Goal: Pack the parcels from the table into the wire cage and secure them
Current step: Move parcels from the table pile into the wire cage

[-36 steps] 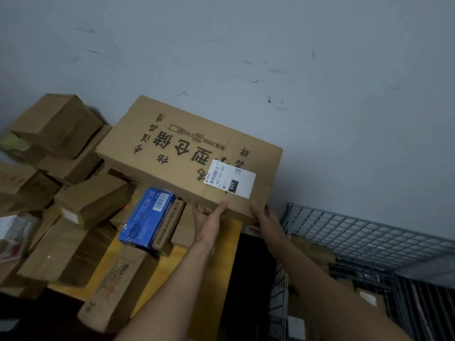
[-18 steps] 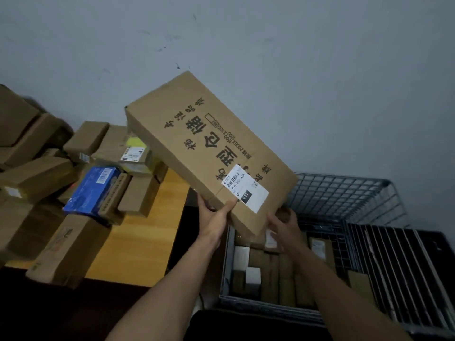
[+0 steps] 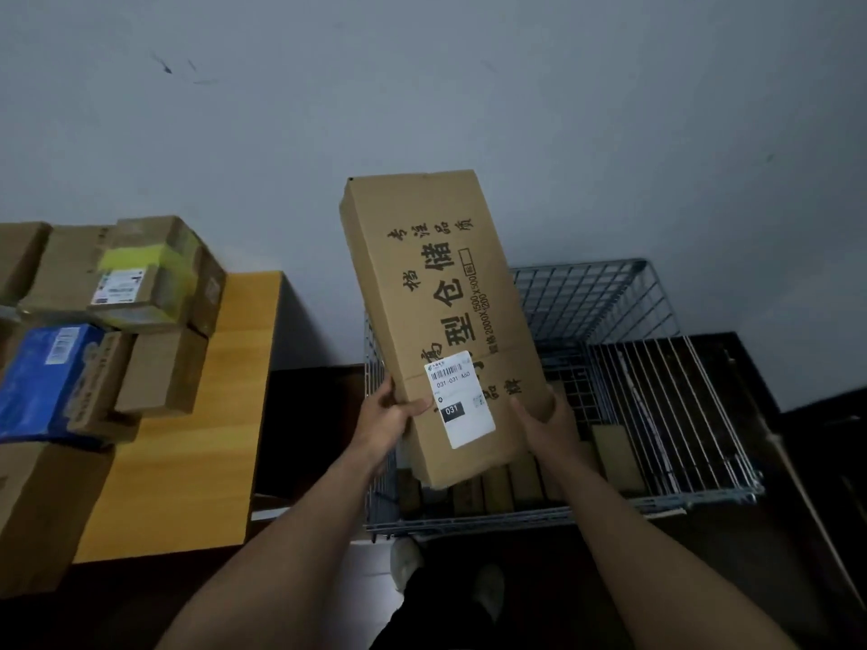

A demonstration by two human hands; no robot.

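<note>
A long flat cardboard box [image 3: 436, 297] with black printed characters and a white shipping label stands nearly upright over the wire cage [image 3: 605, 297]. My left hand [image 3: 391, 417] grips its lower left edge and my right hand [image 3: 546, 426] holds its lower right edge. The box's bottom end is at the cage's near left part, above several brown parcels [image 3: 506, 485] standing in a row inside. More parcels remain on the wooden table [image 3: 197, 443] at the left.
On the table lie a blue box [image 3: 44, 382], a brown box [image 3: 162, 368] and a parcel with yellow tape [image 3: 140, 274]. A folded wire panel [image 3: 666, 405] lies across the cage's right side. A grey wall is behind. My shoes [image 3: 406, 562] show below.
The long box swung from the table pile to the right, turned from flat to nearly upright, and now hangs over the cage. Both hands kept hold of its lower end.
</note>
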